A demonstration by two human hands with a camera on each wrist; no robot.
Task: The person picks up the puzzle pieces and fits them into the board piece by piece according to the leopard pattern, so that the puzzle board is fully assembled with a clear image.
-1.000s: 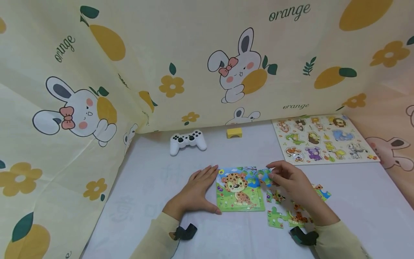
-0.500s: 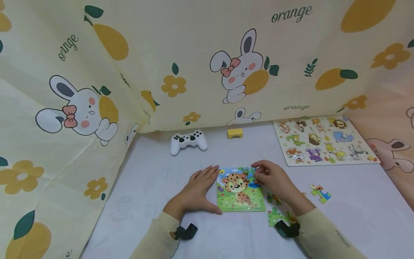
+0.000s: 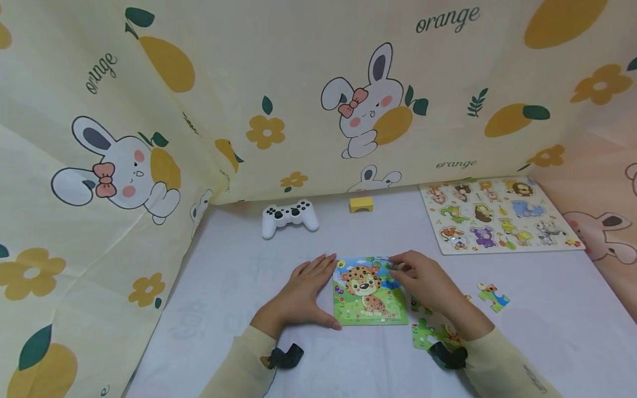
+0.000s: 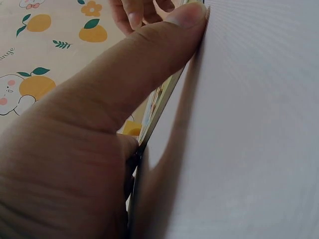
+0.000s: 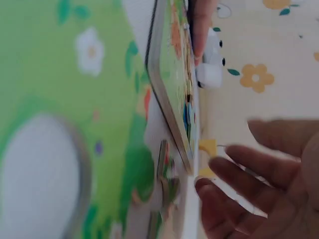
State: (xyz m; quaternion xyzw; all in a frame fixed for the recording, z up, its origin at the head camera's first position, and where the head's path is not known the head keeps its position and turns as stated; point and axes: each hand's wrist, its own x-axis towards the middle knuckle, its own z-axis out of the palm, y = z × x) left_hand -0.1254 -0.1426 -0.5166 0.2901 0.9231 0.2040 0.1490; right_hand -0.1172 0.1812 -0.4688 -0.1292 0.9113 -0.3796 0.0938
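A square jigsaw puzzle [image 3: 370,304] of a spotted cub on a green field lies flat in the head view. My left hand [image 3: 301,298] rests along its left side with extended fingers near the top corner and the thumb at the bottom one. In the left wrist view the thumb [image 4: 149,59] touches the board's edge. By the puzzle's upper right corner is my right hand [image 3: 430,284]. The right wrist view shows that hand's fingers [image 5: 249,174] apart, with nothing visible between them. Loose jigsaw pieces [image 3: 423,334] lie below the right forearm, partly hidden by it.
Another loose jigsaw piece [image 3: 494,297] lies to the right. A white game controller [image 3: 290,217] and a yellow arched block [image 3: 361,204] sit at the back. An animal picture board [image 3: 497,215] lies at the back right, before a printed cloth wall [image 3: 308,83].
The right hand carried a blue-green jigsaw piece leftward to the puzzle's upper right corner and let go of it there. The left hand has stayed in place.
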